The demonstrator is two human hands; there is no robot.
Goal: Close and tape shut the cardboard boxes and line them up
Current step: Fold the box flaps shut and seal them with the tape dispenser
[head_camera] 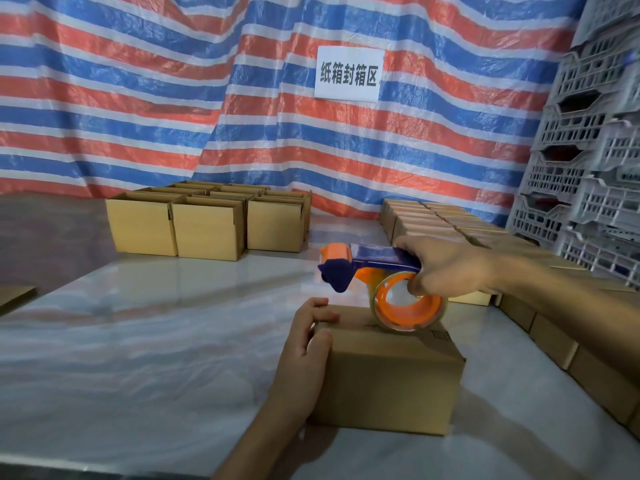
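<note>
A closed cardboard box (pixel 391 379) sits on the white table in front of me. My left hand (pixel 308 341) grips its left top edge, fingers curled over the lid. My right hand (pixel 446 268) holds a blue and orange tape dispenser (pixel 374 271) by its handle. The dispenser's clear tape roll (pixel 408 306) rests on the box's top near the far edge, and its blue nose points left, past the box.
A block of open-topped boxes (pixel 207 223) stands at the back left. A row of closed boxes (pixel 540 306) runs along the right side toward me. Grey plastic crates (pixel 588 161) are stacked at the right. A striped tarp with a white sign (pixel 348 72) hangs behind.
</note>
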